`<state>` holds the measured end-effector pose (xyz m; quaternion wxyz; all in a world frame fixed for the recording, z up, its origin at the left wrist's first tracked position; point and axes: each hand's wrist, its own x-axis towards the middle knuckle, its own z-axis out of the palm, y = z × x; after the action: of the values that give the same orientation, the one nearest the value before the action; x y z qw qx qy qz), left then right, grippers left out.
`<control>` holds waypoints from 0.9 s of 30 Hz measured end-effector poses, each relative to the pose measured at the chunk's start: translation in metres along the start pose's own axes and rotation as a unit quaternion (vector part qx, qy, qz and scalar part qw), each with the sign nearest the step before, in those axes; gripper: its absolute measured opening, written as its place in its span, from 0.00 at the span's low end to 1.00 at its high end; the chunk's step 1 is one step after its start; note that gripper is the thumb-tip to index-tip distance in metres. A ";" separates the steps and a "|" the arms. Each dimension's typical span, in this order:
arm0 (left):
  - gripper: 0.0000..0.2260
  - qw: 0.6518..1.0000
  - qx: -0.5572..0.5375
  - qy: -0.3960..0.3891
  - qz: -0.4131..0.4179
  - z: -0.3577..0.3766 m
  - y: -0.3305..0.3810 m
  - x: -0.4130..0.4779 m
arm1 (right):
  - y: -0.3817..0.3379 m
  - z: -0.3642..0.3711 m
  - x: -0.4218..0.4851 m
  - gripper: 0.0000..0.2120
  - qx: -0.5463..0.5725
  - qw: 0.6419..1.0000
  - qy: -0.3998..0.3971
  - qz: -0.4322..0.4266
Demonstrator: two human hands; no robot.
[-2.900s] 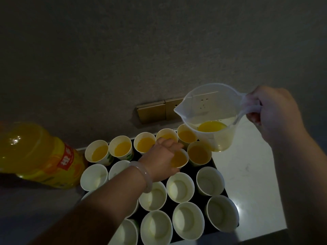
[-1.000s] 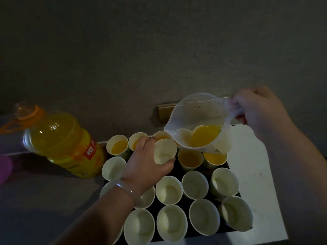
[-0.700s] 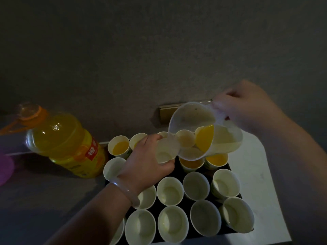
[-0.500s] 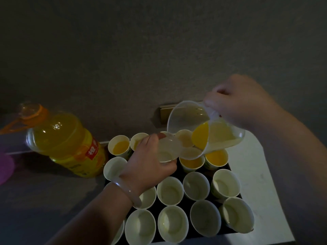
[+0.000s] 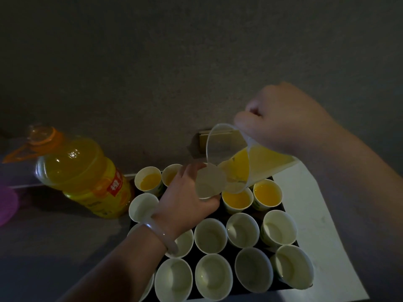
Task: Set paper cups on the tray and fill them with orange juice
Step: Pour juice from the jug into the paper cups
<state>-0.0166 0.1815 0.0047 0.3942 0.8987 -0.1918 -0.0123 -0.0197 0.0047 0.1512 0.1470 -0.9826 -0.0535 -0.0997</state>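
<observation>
A black tray (image 5: 285, 214) holds several white paper cups. Those in the far rows, such as one filled cup (image 5: 267, 194), hold orange juice; the near rows, such as one empty cup (image 5: 210, 235), are empty. My left hand (image 5: 185, 201) grips a paper cup (image 5: 209, 183) in the second row, tilted a little. My right hand (image 5: 281, 120) holds the handle of a clear measuring jug (image 5: 246, 160), tipped steeply to the left with its spout over the held cup. Orange juice sits low in the jug near the spout.
A large orange juice bottle (image 5: 80, 171) with an orange cap stands left of the tray. A purple object (image 5: 6, 205) shows at the far left edge. A gold wall socket plate (image 5: 204, 138) sits behind the jug. White countertop (image 5: 316, 214) lies right of the tray.
My right hand has tipped the jug further and brought its spout down over the cup in my left hand. The juice has run toward the spout. My left hand has kept its grip.
</observation>
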 end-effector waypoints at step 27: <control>0.29 0.999 -0.030 0.010 -0.006 0.001 -0.002 -0.002 | -0.010 -0.001 0.005 0.23 -0.051 0.997 0.005 -0.049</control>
<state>-0.0176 0.1826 0.0019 0.4225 0.8879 -0.1817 -0.0112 -0.0167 0.0145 0.1558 0.0918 -0.9846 -0.0955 -0.1144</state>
